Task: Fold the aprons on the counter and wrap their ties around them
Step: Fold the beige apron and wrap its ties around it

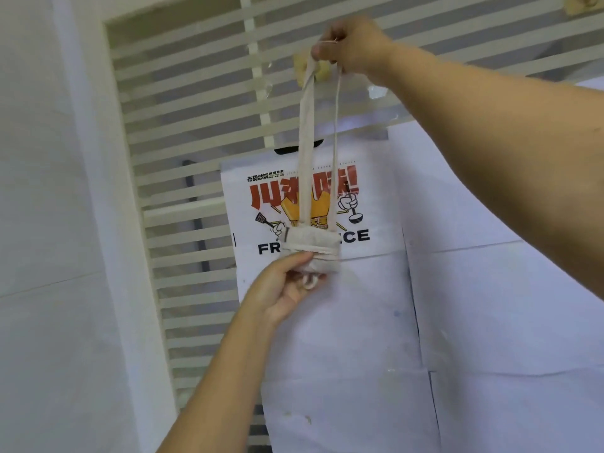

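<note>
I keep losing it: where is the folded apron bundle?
Head view, centre: the folded apron bundle sits in the left hand, before the printed apron, its strap held up by the right hand.

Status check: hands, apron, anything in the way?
Left hand grips folded apron bundle, ties wrapped round. Right hand pinches its strap overhead. Printed apron hangs behind, nothing blocking.

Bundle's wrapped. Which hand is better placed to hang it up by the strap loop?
Right, probably. The right hand pinches the top of the strap loop just beside the yellowish wall hook; the left hand grips the folded apron bundle far below.
</note>
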### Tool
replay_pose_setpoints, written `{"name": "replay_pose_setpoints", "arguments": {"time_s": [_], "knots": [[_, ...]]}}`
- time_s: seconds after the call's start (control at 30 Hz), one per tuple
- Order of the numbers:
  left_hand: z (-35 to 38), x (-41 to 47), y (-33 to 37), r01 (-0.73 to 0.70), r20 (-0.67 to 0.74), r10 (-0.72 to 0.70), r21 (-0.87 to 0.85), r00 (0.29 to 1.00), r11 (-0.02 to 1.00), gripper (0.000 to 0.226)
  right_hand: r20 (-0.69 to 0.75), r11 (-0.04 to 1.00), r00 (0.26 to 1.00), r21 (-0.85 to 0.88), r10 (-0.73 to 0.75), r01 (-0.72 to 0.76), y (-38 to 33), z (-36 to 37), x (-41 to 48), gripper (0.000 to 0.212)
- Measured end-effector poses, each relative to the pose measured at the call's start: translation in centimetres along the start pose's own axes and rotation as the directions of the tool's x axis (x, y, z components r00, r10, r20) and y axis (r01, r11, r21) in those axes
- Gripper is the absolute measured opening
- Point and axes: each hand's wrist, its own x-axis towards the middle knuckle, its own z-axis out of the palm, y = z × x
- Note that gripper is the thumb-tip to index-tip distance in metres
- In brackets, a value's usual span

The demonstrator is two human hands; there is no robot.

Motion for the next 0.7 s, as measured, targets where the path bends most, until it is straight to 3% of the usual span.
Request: {"name": "replay_pose_setpoints", "arguments": {"time_s": [0.1,0.23,0.37,0.53,0.7], "knots": [[1.6,0.9,-1.5,0.033,0.032,-0.031,-0.080,0.999,0.996,0.012,-0.084,0.996,0.996,-0.086,-0.016,0.009,0.7,0.9,1.9,0.013],[2.6,1.7,-2.4,-0.048,0.004,0.049,-0.102,0.999,0.994,0.019,-0.154,0.995,0.987,-0.093,-0.047,0.033,0.9,1.7,3.0,0.021],[2.4,1.9,-2.4,-0.040,-0.034,0.037,-0.094,0.999,0.995,0.014,-0.120,0.988,0.989,-0.136,-0.092,0.075,-0.1,2.6,3.7,0.029],[2.3,1.8,-1.7,-0.001,-0.039,0.000,-0.044,0.999,0.999,0.018,-0.163,0.971,0.980,-0.229,-0.112,0.073,0.4,3.1,3.8,0.020],[2.5,1.7,-1.8,0.043,-0.030,-0.043,-0.006,0.999,0.999,0.013,-0.115,0.943,0.987,-0.326,-0.111,0.068,0.8,3.2,3.5,0.015]]}}
